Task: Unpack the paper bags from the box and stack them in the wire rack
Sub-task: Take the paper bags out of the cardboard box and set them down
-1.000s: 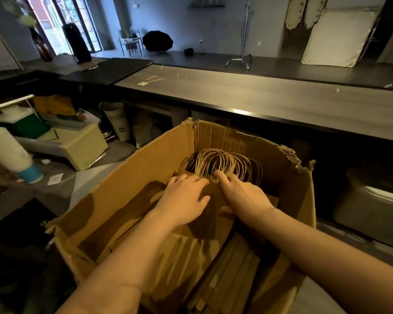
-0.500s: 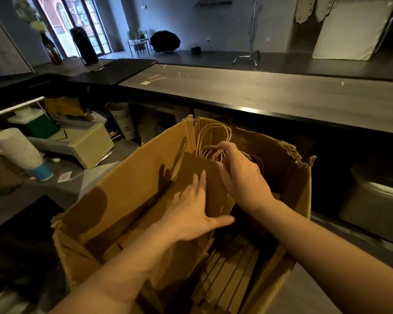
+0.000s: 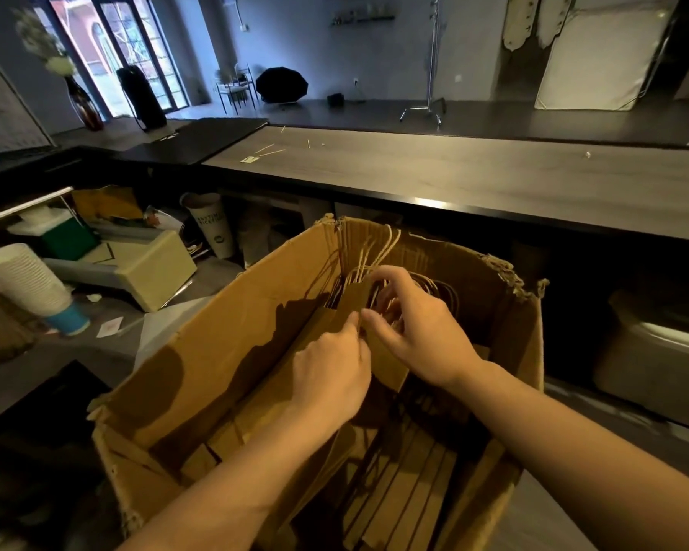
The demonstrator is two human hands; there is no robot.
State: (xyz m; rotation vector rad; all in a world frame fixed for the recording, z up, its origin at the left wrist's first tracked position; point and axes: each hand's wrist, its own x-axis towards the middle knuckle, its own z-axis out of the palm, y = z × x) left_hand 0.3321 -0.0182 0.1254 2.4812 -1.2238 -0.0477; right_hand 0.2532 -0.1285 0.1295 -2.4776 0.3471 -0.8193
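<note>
Daylight is coming through tall dark-framed glass doors (image 3: pixel 128 53) at the far left, tinting the plain grey wall (image 3: pixel 374 53) blue. A long grey wood-grain tabletop (image 3: pixel 454 180) is stretching across the room. Beyond its far edge, a metal light stand (image 3: pixel 432 73) is standing on the dark floor (image 3: pixel 494 113).

1. Both bare forearms come in from the bottom, angling inward so the hands nearly meet.
2. Left hand (image 3: pixel 331 371): back facing up, fingertips pinching the top edge of a paper bag (image 3: pixel 353 302).
3. Right hand (image 3: pixel 422 336): fingers curled over that same bag's top, thumb right beside the left fingertips.
</note>
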